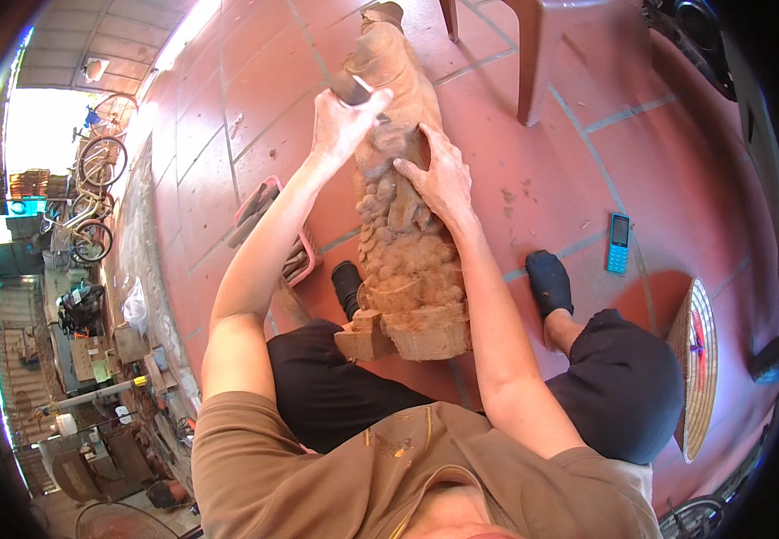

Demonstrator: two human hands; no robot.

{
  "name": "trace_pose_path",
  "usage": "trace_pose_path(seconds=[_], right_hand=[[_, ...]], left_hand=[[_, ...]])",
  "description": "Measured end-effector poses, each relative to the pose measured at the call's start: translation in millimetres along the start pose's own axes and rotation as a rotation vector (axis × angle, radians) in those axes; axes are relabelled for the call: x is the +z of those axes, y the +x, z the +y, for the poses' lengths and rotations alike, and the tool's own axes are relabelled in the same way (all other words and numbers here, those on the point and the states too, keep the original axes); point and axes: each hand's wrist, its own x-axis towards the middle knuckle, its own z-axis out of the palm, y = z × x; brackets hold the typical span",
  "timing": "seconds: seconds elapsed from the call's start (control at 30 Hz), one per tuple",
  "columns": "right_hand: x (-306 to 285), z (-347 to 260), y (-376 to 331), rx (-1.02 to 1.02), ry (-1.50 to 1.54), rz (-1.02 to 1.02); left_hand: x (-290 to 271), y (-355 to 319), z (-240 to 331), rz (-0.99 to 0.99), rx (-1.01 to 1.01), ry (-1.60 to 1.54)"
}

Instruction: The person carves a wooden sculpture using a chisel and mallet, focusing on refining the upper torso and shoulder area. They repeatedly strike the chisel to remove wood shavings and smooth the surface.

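Observation:
A long wooden carving (407,234) lies on the floor between my legs, its near part cut in rounded, knobbly relief and its far part smoother. Pale dust covers much of its surface. My left hand (343,124) is closed on a small dark grey piece (352,88) with a pale edge, folded and sandpaper-like, held at the carving's left side. Against the carving's right side lies my right hand (446,180), thumb spread from the fingers and nothing held. A squared wooden block (364,340) shows at the carving's near end.
To the left, a pink basket (310,256) holds several long-handled tools. A blue keypad phone (619,242) and a conical woven hat (697,368) lie to the right. A plastic stool (533,54) stands beyond, on red tiles (497,99). Bicycles (97,171) stand far left.

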Motion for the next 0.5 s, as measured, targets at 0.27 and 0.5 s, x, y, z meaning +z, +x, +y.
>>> trace_pose_path(seconds=[0.27, 0.5], right_hand=[[4.0, -3.0, -2.0, 0.001, 0.000, -0.007], [3.1, -1.7, -1.1, 0.001, -0.033, -0.009]], left_hand=[[8.9, 2.3, -25.2, 0.093, 0.248, 0.031], [-11.8, 4.5, -17.4, 0.034, -0.065, -0.089]])
